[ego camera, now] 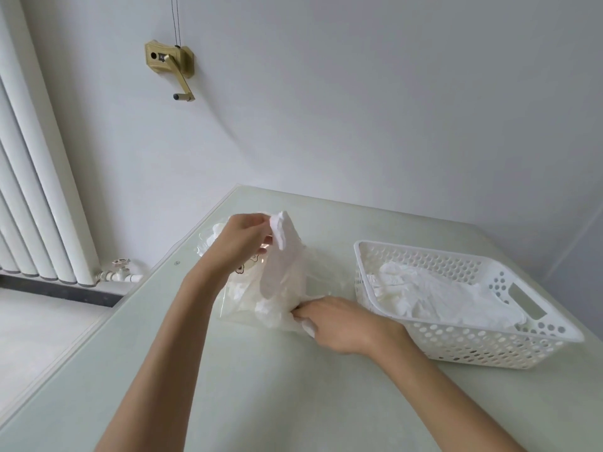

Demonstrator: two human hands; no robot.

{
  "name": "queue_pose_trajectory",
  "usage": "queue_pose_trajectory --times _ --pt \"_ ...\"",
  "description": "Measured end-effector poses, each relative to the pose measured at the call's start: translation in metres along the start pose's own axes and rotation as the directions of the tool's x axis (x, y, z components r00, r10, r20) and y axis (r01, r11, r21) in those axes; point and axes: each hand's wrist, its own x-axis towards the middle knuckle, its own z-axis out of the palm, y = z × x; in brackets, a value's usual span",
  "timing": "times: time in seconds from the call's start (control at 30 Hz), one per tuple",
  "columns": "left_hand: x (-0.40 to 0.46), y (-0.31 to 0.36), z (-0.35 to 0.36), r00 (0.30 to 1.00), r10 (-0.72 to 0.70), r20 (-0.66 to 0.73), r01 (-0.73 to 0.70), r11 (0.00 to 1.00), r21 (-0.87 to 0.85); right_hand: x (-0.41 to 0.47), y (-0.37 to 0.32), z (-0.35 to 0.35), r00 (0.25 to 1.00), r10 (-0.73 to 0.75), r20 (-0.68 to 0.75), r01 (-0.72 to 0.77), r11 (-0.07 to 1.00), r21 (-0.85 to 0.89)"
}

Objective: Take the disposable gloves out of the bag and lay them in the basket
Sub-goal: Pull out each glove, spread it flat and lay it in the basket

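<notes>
A clear plastic bag (pixel 241 298) with white disposable gloves inside lies on the pale green table. My left hand (pixel 241 239) pinches the cuff of one white glove (pixel 280 259) and holds it up above the bag. My right hand (pixel 336 321) grips the bag's near right edge together with crumpled white glove material. To the right stands a white perforated basket (pixel 489 340) with several white gloves (pixel 434 295) lying in it.
The table (pixel 228 386) ends at the left, with floor below. A white radiator (pixel 36 190) with a valve stands at the left wall. A brass crank handle (pixel 171 62) is mounted on the wall behind.
</notes>
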Motion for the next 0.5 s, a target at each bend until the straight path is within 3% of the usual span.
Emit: queue_pose_trajectory --times 0.1,0.17,0.23,0.3,0.4,0.5 --pt "-0.004 0.013 -0.002 0.998 0.018 -0.054 -0.027 0.986 -0.164 -0.003 -0.001 -0.013 0.999 -0.018 0.045 0.016 0.999 0.041" --pt "-0.007 0.019 -0.004 0.997 0.035 -0.072 -0.047 0.984 -0.171 -0.017 -0.001 -0.030 0.999 -0.018 -0.036 0.022 0.992 0.121" --pt "-0.010 0.022 -0.005 0.996 0.034 -0.088 -0.046 0.988 -0.144 -0.035 0.001 -0.050 0.979 0.063 -0.192 -0.018 0.974 0.226" --pt "-0.011 0.023 -0.004 0.995 0.040 -0.089 -0.053 0.988 -0.147 -0.049 0.005 -0.066 0.913 0.173 -0.370 -0.008 0.913 0.408" --pt "-0.010 0.019 -0.005 0.997 0.044 -0.058 -0.052 0.988 -0.145 -0.052 0.006 -0.079 0.885 0.320 -0.339 -0.031 0.765 0.643" --pt "-0.008 0.014 -0.009 0.999 0.043 -0.010 -0.044 0.987 -0.156 -0.037 0.010 -0.078 0.826 0.404 -0.394 -0.074 0.770 0.634"
